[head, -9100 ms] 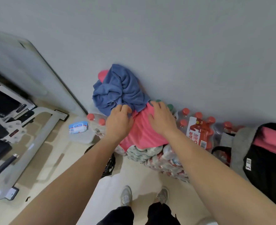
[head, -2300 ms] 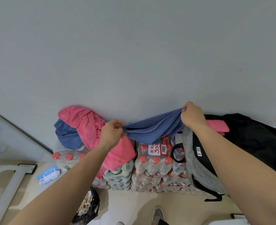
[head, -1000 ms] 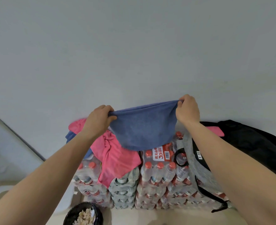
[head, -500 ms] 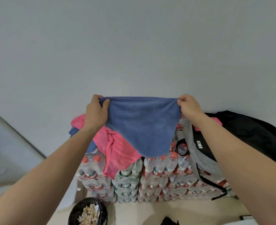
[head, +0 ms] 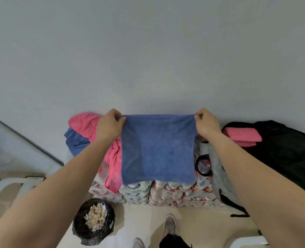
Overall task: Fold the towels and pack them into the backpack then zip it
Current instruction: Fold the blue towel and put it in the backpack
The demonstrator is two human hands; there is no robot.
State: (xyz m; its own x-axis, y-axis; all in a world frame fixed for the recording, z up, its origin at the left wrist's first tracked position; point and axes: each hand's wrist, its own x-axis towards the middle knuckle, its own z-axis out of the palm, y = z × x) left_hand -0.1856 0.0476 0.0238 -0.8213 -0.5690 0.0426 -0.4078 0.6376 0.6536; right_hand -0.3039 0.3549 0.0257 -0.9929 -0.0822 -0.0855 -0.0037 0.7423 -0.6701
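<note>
Both hands are up in front of the wall, holding the blue towel (head: 157, 149) by its top corners. The left hand (head: 109, 127) pinches the left corner, the right hand (head: 206, 124) pinches the right one, and the towel hangs flat and square between them, above the stacked packs of water bottles (head: 166, 194). Just past the left hand there's a heap of pink and blue towels (head: 83, 129). Right beside the right wrist sits the backpack (head: 282, 151), open, with a folded pink towel (head: 241, 136) at its mouth. A black bin (head: 94, 221) sits below the left forearm.
</note>
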